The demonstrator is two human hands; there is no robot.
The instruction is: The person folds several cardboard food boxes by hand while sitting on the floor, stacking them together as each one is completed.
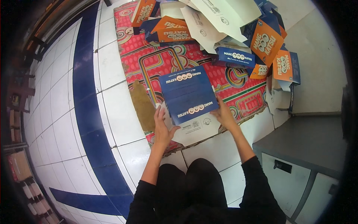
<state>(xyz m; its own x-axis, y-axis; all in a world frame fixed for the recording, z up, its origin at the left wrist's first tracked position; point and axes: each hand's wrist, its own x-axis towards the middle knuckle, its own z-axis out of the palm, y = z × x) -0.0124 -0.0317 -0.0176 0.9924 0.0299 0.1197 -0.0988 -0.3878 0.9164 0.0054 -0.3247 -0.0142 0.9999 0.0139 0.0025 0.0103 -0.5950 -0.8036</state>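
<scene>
A partly folded cardboard food box [188, 93] lies in front of my knees, its blue printed panel facing up. A white flap [195, 128] with small print and a printed code extends from its near side. My left hand [163, 127] holds the left edge, fingers along the side and thumb over the white flap. At the right edge, near the lower corner, my right hand [225, 113] grips the board with its thumb on top. The box's underside is hidden.
Beneath the box is a worn red patterned mat [151, 63] on white floor tiles [120, 117]. Folded orange and blue boxes [267, 42] are heaped at the far right, with white-sided cartons [223, 16] among them. A grey-topped cabinet [302, 137] stands at my right.
</scene>
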